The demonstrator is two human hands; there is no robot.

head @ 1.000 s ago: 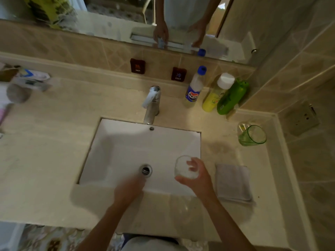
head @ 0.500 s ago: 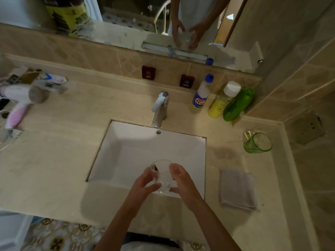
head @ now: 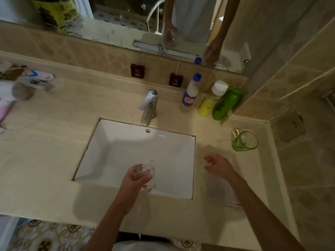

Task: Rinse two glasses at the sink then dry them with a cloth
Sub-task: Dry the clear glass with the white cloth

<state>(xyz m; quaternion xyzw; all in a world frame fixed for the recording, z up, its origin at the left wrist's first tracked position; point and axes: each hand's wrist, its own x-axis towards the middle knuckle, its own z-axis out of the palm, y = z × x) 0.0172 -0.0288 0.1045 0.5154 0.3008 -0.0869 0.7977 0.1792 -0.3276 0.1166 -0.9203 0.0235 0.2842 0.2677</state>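
My left hand (head: 135,183) holds a clear glass (head: 146,173) over the front edge of the white sink (head: 116,147). My right hand (head: 218,164) hovers with fingers apart over the counter to the right of the sink, just above the grey cloth (head: 222,194), which my forearm partly hides. A green glass (head: 244,141) stands on the counter at the right, near the wall corner. The tap (head: 149,107) stands behind the basin; no water is visible running.
Three bottles stand behind the sink at the right: a blue-capped one (head: 190,93), a yellow one (head: 211,100) and a green one (head: 225,104). Toiletries and a hair dryer (head: 21,87) lie at the far left. A tiled wall closes the right side.
The glass passed from my right hand to both hands, and is now in my left hand alone. My right hand let go and moved right, over the cloth.
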